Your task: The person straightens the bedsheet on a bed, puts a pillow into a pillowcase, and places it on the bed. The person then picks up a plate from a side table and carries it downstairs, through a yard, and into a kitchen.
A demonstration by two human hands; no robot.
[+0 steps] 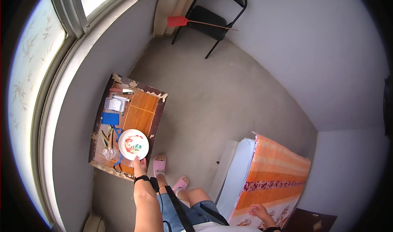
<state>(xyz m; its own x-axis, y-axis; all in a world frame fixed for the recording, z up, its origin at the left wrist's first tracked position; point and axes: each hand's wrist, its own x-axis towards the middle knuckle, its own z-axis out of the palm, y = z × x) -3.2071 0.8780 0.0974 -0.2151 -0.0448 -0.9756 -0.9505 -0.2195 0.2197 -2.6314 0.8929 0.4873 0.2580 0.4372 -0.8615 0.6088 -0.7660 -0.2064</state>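
My left hand (140, 165) grips the near rim of a white plate (143, 152) with a red and green pattern in its middle. Below the plate is the small wooden table (140, 113); whether the plate rests on it or is held just above I cannot tell. Beside the plate lie a blue ribbon (117, 131), a blue flat card-like item (110, 118) and some yellowish tools (108, 137) with crumpled clear plastic (109, 153). My right hand (258, 210) holds nothing, its fingers loosely apart, near the bed's orange cover (278, 170).
At the table's far end are a clear plastic box (115, 104) and several small tools. A black folding chair (208, 21) with a red fly swatter (177, 21) stands by the far wall. The bed is to my right, a window (37, 68) to my left.
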